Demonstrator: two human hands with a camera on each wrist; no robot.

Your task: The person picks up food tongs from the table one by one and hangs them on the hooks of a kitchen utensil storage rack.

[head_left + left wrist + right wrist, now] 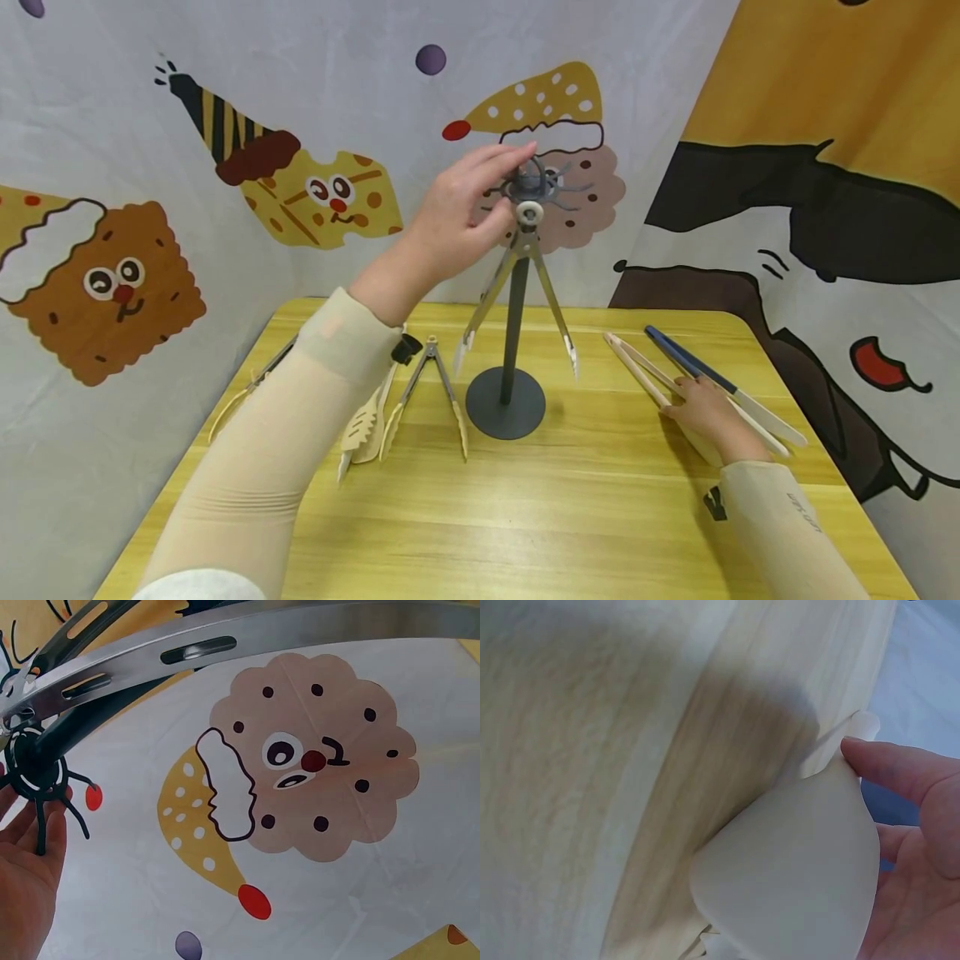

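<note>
My left hand (461, 204) holds the hooked top of a dark grey utensil rack (514, 325), with thumb and fingers about the hub. In the left wrist view the fingers lie against that hub (34, 769) among its hooks. A pair of metal tongs (555, 304) hangs spread from the rack on the near side. At the table's right, my right hand (705, 412) grips cream-coloured tongs (633, 358) that lie aslant. Their broad pale end (795, 855) fills the lower middle of the right wrist view, the thumb along its edge. Blue-handled tongs (693, 362) lie just beyond.
Left of the rack base (506, 417), metal tongs with cream tips (431, 354) lie spread beside cream utensils (367, 425), partly behind my left arm. Another dark-handled utensil (255, 383) lies farther left. A printed cloth (360, 50) hangs behind the wooden table (480, 525).
</note>
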